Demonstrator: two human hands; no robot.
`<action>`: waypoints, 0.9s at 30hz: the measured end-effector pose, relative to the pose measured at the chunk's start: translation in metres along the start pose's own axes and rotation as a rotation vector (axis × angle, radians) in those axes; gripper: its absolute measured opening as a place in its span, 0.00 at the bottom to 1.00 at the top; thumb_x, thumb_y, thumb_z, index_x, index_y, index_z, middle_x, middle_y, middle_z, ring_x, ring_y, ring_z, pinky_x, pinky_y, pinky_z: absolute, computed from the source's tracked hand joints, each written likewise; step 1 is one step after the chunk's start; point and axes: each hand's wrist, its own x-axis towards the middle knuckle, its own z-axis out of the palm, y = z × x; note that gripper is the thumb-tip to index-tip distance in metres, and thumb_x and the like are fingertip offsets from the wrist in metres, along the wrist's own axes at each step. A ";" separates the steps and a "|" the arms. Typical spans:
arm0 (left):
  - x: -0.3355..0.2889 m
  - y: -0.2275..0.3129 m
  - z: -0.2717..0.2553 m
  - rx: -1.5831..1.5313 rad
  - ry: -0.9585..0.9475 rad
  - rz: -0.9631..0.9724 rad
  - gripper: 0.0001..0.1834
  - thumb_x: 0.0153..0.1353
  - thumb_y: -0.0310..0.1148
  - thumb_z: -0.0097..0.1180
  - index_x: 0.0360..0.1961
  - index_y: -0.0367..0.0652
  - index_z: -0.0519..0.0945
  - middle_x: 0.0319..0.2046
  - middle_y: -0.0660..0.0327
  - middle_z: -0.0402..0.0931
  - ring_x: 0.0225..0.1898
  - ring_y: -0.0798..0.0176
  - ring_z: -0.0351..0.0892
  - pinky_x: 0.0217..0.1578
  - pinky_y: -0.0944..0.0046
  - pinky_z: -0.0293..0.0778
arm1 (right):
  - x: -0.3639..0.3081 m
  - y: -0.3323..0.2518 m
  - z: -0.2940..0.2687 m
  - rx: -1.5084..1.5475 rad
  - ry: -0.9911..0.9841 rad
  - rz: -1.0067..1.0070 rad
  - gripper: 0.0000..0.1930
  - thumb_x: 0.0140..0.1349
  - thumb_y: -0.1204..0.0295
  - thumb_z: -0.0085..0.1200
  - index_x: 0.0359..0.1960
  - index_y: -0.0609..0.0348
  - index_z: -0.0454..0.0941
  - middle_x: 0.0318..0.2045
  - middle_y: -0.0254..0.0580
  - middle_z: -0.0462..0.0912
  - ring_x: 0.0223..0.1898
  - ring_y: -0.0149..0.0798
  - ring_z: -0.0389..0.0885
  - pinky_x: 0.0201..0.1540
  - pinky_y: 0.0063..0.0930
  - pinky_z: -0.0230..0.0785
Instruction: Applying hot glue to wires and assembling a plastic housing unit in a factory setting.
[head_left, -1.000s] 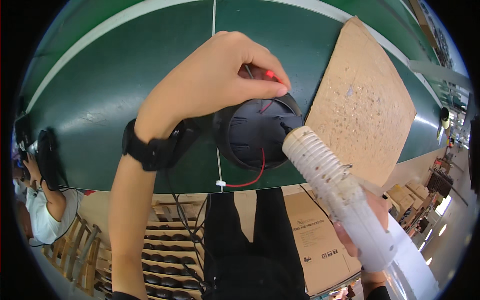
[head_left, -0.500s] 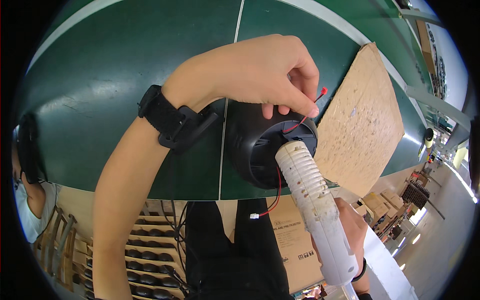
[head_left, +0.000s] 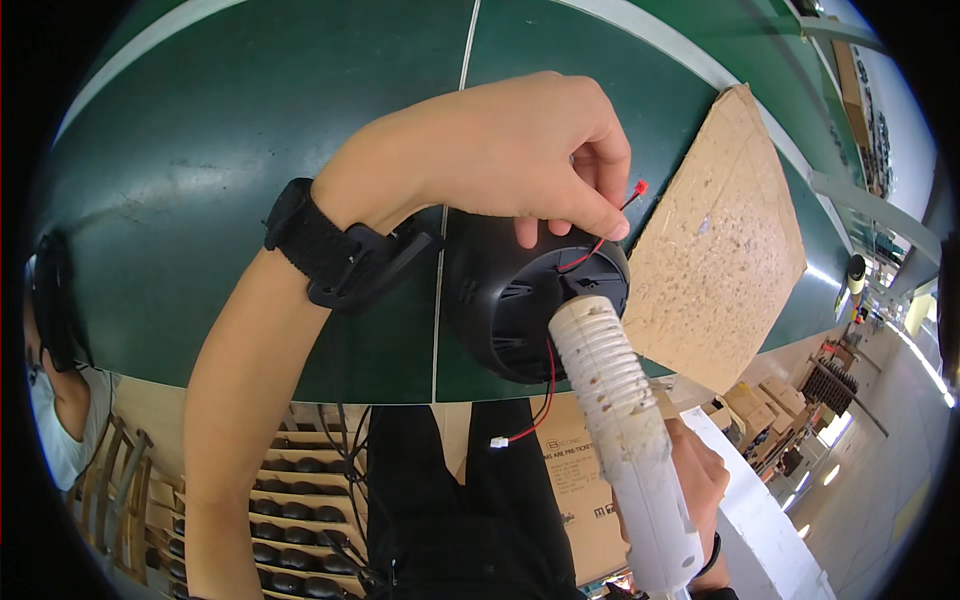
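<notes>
A black round housing [head_left: 475, 300] rests on the green table near its front edge, its open hollow side facing right. My left hand [head_left: 530, 150] lies over its top, closed, with thumb and finger pinching a red-and-black wire [head_left: 585, 261] that ends in a red plug. From the housing's lower rim hangs a second red-and-black wire [head_left: 549, 395] with a white plug. My right hand [head_left: 700, 465] is wrapped round a stained white hot glue gun [head_left: 640, 470]. The gun's ribbed front points up into the housing's opening; its tip is hidden from view.
A worn brown board [head_left: 720, 250] lies on the green table [head_left: 250, 130] at the right. Below the edge stand a cardboard box [head_left: 580, 490] and a wooden rack [head_left: 300, 525] of black rounded parts. Another person's arm [head_left: 68, 400] shows at far left.
The glue gun's tip has shifted slightly downward, and its body a little left. My left hand, the wire and the housing have moved slightly left and down in the picture.
</notes>
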 end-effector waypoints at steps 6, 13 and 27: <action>-0.001 0.001 0.002 0.008 0.020 0.015 0.12 0.58 0.33 0.68 0.28 0.33 0.84 0.20 0.63 0.79 0.17 0.74 0.75 0.17 0.74 0.70 | 0.005 -0.011 0.001 -0.007 -0.058 -0.007 0.14 0.47 0.75 0.66 0.34 0.66 0.77 0.29 0.46 0.81 0.27 0.45 0.82 0.25 0.32 0.71; -0.002 0.000 0.000 0.018 0.016 0.028 0.12 0.58 0.33 0.68 0.28 0.34 0.84 0.20 0.63 0.79 0.17 0.75 0.75 0.17 0.74 0.70 | -0.001 -0.008 0.006 -0.020 0.001 0.000 0.11 0.47 0.78 0.64 0.33 0.66 0.76 0.27 0.46 0.79 0.26 0.45 0.81 0.23 0.32 0.70; 0.000 -0.003 0.002 0.007 0.026 0.047 0.12 0.58 0.34 0.68 0.28 0.34 0.84 0.20 0.63 0.79 0.17 0.75 0.75 0.17 0.74 0.70 | -0.003 -0.014 0.010 -0.073 0.002 0.045 0.11 0.47 0.80 0.63 0.32 0.66 0.76 0.24 0.45 0.77 0.23 0.44 0.80 0.23 0.32 0.70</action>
